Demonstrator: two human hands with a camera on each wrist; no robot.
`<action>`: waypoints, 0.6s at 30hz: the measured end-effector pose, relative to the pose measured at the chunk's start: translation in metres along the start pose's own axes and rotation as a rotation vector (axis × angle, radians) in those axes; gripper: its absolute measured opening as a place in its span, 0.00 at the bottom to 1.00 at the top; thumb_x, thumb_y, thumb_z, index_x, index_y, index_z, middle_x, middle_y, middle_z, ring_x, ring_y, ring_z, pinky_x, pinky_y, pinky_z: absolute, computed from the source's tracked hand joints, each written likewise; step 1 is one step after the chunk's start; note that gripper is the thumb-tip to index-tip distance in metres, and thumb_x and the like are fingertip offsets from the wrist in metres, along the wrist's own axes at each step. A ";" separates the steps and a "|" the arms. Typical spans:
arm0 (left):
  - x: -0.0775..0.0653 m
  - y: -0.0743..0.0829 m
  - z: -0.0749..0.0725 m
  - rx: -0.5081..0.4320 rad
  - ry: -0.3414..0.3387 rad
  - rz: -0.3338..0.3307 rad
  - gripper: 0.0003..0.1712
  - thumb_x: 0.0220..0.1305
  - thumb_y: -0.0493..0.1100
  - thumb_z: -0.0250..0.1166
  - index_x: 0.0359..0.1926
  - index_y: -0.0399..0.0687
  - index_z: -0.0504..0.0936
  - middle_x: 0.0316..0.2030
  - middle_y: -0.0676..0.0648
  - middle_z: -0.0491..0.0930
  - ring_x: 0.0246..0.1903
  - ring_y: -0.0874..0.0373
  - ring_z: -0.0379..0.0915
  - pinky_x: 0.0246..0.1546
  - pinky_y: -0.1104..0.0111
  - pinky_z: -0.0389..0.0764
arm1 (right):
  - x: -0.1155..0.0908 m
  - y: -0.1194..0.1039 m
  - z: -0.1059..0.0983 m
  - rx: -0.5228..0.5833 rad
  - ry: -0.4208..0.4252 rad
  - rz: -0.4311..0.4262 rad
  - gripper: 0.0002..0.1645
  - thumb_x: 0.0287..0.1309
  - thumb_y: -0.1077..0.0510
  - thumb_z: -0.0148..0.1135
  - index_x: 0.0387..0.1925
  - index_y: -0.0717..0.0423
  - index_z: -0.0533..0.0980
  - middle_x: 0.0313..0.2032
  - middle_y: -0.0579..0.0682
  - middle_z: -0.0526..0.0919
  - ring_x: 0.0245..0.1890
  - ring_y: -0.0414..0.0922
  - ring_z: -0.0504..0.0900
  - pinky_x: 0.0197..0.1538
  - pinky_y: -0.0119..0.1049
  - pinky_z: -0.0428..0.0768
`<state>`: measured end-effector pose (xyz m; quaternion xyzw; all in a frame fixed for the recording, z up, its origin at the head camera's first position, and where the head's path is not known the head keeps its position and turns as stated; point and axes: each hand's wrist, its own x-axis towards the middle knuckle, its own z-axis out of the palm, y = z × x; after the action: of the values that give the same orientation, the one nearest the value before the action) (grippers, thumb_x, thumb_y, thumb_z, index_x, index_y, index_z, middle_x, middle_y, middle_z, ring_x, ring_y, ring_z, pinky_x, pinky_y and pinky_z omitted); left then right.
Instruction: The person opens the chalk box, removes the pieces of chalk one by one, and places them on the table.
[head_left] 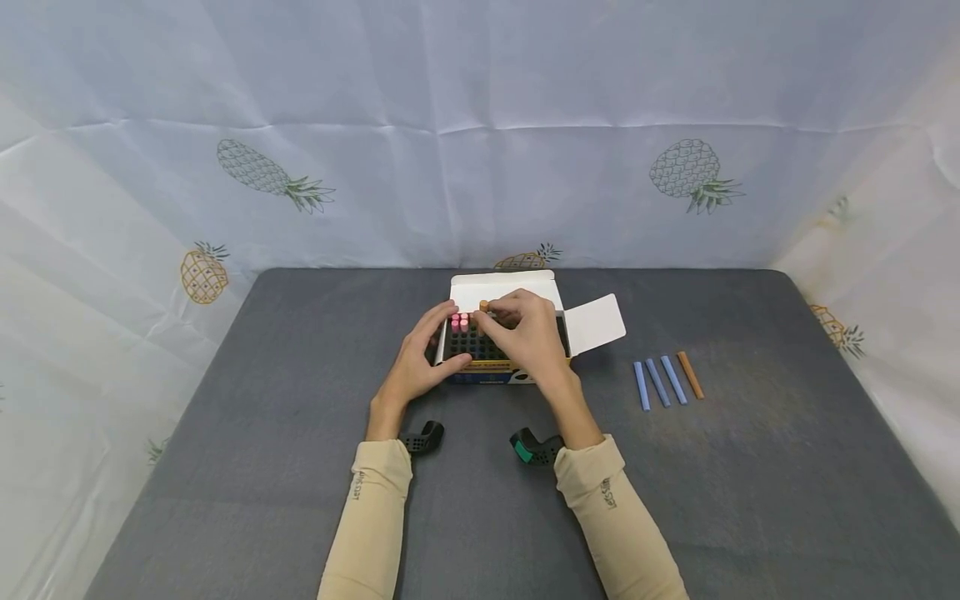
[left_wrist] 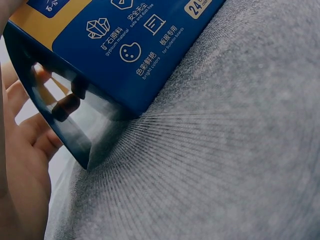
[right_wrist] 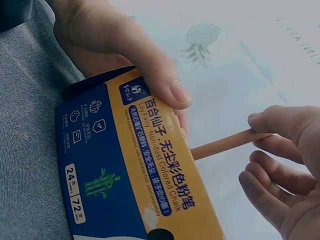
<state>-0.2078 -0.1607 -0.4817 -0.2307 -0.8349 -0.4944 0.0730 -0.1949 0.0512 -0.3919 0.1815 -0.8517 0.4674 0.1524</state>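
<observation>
An open box of coloured chalk (right_wrist: 125,165), blue and yellow, stands at the far middle of the table. My left hand (head_left: 422,357) grips its left end, thumb over the front top edge and fingers toward the back. Between the thumb and forefinger of my right hand (head_left: 534,337) is an orange chalk stick (right_wrist: 225,145). The stick's lower end goes down behind the box's front edge. Several pink chalk sticks (head_left: 459,323) stand in the left part of the box's black holed insert. In the left wrist view, a side flap (left_wrist: 42,95) stands out in front of the left fingers.
On the table to the right lie several blue chalk sticks (head_left: 657,383) and one orange-brown chalk stick (head_left: 690,375). The box's white lid (head_left: 506,289) is raised at the back, and a white side flap (head_left: 595,322) sticks out right. A pineapple-print curtain (head_left: 480,192) hangs behind the grey table (head_left: 315,375).
</observation>
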 end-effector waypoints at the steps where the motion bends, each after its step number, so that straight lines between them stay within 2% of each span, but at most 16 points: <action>1: 0.000 0.000 0.000 0.001 0.001 0.001 0.49 0.61 0.70 0.67 0.76 0.53 0.66 0.78 0.45 0.60 0.73 0.43 0.63 0.57 0.42 0.74 | -0.001 0.000 -0.001 -0.004 -0.001 0.000 0.10 0.62 0.57 0.71 0.39 0.60 0.90 0.37 0.58 0.88 0.33 0.51 0.90 0.39 0.43 0.87; 18: -0.001 0.000 0.000 0.008 0.001 -0.001 0.46 0.62 0.66 0.69 0.76 0.58 0.65 0.78 0.47 0.61 0.71 0.45 0.65 0.57 0.45 0.74 | -0.020 -0.003 -0.025 -0.013 -0.034 0.007 0.07 0.61 0.58 0.72 0.35 0.58 0.90 0.37 0.56 0.88 0.34 0.49 0.88 0.39 0.42 0.86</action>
<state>-0.2070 -0.1611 -0.4818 -0.2298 -0.8368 -0.4914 0.0742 -0.1735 0.0741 -0.3858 0.1857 -0.8579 0.4590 0.1373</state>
